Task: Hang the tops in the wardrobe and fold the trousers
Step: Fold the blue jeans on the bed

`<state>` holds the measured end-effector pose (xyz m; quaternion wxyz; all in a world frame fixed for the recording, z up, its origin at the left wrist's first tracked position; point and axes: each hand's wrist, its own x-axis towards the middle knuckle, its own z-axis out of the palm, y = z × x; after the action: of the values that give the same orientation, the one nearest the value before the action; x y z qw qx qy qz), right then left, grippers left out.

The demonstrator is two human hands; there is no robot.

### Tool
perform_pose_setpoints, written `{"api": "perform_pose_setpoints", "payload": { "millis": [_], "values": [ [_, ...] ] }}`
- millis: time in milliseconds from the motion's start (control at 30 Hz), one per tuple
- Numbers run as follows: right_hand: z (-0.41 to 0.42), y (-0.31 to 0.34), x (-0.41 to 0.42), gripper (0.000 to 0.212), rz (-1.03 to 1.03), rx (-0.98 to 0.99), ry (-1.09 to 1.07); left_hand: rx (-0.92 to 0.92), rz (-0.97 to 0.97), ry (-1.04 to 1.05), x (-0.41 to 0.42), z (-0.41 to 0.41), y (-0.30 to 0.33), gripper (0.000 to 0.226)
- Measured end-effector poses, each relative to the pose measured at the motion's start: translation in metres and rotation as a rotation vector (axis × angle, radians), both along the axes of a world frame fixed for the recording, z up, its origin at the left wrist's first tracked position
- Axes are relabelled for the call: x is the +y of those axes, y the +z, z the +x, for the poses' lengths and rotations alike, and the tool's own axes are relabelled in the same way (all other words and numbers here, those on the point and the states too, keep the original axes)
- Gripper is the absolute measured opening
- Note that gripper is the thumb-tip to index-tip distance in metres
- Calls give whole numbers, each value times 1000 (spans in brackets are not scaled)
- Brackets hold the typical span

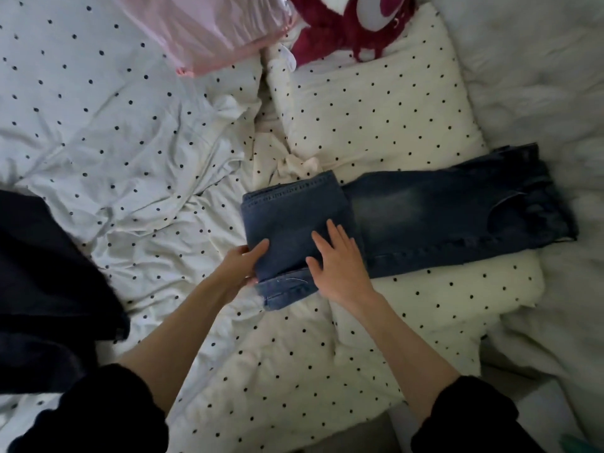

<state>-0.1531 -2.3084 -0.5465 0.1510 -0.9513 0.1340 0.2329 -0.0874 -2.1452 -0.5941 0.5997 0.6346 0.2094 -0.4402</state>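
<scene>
Both hands are on the jeans (425, 220), which lie across the bed (130, 132) straight ahead of them: the left hand (240, 266) pinches the near corner of the folded leg end, while the right hand (340, 266) rests flat, fingers straight, on the folded layer. To fold well, I would keep that palm pressing the crease and carry the bundle over toward the waistband, far beyond the right hand, with the edges lined up.
</scene>
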Motion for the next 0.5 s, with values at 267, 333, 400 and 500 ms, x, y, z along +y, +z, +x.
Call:
{"api": "perform_pose_setpoints", "payload": {
  "millis": [267, 333, 400, 500],
  "values": [
    [-1, 29, -55, 39, 672, -82, -432, -322, 181, 67, -42, 1, 79, 39],
    [-1, 43, -81, 30, 839, -63, -598, -426, 218, 18, -75, 0, 111, 40],
    [-4, 59, -116, 29, 1047, -38, -814, -500, 282, -38, -118, -1, 136, 45],
    [-8, 79, -176, 31, 1298, -118, -1000, -600, 373, -199, -185, -6, 151, 61]
  ]
}}
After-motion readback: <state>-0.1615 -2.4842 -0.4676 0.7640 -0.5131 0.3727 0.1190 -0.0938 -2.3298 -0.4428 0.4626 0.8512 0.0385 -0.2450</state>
